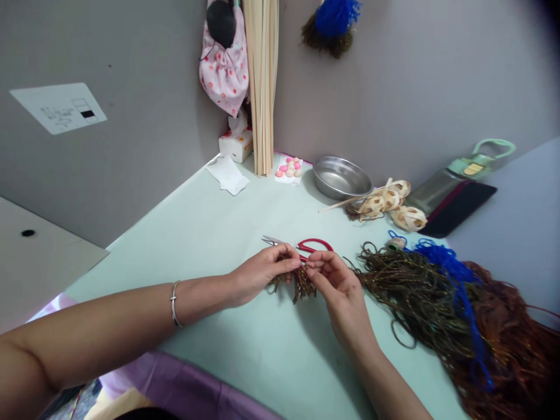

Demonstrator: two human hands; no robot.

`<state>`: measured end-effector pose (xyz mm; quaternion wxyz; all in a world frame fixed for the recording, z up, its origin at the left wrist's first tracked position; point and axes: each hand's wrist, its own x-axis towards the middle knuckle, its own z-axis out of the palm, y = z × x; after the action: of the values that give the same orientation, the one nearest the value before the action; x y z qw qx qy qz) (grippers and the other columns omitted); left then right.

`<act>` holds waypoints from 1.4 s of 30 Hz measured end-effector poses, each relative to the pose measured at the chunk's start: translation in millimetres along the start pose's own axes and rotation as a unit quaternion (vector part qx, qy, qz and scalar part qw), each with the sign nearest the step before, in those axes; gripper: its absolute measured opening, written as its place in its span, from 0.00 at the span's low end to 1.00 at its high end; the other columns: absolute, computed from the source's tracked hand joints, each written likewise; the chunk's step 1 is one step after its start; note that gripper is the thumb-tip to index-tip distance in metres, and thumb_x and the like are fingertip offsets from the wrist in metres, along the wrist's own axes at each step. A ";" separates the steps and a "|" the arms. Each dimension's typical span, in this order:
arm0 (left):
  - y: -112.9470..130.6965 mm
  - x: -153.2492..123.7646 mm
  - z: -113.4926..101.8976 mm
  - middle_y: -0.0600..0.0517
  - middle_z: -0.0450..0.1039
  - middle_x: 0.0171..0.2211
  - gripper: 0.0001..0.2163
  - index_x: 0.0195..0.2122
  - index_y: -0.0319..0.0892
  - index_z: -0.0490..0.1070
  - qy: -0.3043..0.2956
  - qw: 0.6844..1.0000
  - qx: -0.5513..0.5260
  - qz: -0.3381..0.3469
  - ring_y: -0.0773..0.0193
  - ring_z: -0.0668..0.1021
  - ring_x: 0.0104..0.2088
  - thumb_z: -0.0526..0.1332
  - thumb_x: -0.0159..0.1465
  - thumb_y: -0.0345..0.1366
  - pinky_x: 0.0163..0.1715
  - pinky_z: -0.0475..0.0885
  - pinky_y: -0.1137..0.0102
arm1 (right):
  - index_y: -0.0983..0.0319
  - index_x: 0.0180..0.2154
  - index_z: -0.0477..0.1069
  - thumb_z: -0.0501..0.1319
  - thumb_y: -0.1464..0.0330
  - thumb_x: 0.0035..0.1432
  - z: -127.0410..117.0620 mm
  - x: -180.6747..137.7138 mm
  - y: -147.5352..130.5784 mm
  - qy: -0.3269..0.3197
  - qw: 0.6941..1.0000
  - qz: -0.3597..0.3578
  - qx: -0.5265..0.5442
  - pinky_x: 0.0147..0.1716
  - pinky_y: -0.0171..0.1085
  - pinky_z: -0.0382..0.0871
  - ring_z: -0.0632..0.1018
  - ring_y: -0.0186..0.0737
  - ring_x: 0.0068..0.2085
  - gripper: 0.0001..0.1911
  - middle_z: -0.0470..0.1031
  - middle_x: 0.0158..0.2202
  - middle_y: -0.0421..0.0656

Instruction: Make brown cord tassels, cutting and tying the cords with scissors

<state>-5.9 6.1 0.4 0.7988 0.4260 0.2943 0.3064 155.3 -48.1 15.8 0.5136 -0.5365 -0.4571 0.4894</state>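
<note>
A small bundle of brown glittery cord point(300, 284) is pinched between both my hands over the pale green table point(210, 233). My left hand point(258, 274) has its fingers closed on the bundle's left side; a thin bracelet is on that wrist. My right hand point(335, 280) pinches the bundle's top right end with thumb and fingers. Red-handled scissors point(301, 246) lie on the table just behind my hands, blades pointing left.
A big heap of brown, blue and rust cord point(437, 297) lies at the right. Behind are a metal bowl point(341, 177), woven straw pieces point(389, 204), a dark phone point(459, 210), pink beads point(289, 169), bamboo strips point(261, 87), a tissue box point(236, 144) and a grey wall.
</note>
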 end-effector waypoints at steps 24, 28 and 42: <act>-5.1 0.7 -1.9 0.53 0.69 0.33 0.11 0.35 0.40 0.70 -0.014 1.000 0.022 -0.004 0.70 0.71 0.32 0.69 0.57 0.39 0.34 0.64 0.74 | 0.59 0.38 0.72 0.70 0.65 0.55 3.5 -0.5 -1.2 0.017 1.000 -0.004 0.021 0.36 0.31 0.69 0.73 0.34 0.36 0.11 0.73 0.33 0.39; -1.4 -0.2 -1.3 0.54 0.68 0.32 0.09 0.33 0.40 0.70 -0.017 1.000 0.007 -0.002 0.70 0.71 0.32 0.68 0.58 0.38 0.35 0.63 0.74 | 0.59 0.38 0.72 0.70 0.65 0.54 4.4 -1.0 -1.9 0.020 1.000 -0.004 0.018 0.34 0.31 0.69 0.73 0.34 0.35 0.12 0.74 0.33 0.39; -2.5 -0.2 -0.2 0.54 0.68 0.32 0.12 0.35 0.40 0.69 -0.023 1.000 0.020 -0.002 0.70 0.70 0.30 0.70 0.56 0.38 0.32 0.64 0.73 | 0.58 0.38 0.74 0.70 0.67 0.56 2.2 -1.1 -0.6 0.031 0.999 -0.028 0.033 0.37 0.31 0.70 0.75 0.33 0.36 0.08 0.76 0.34 0.39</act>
<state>-5.6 4.9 -1.8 0.7972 0.4483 0.2828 0.2890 153.0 -49.0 16.4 0.5585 -0.5207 -0.4398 0.4728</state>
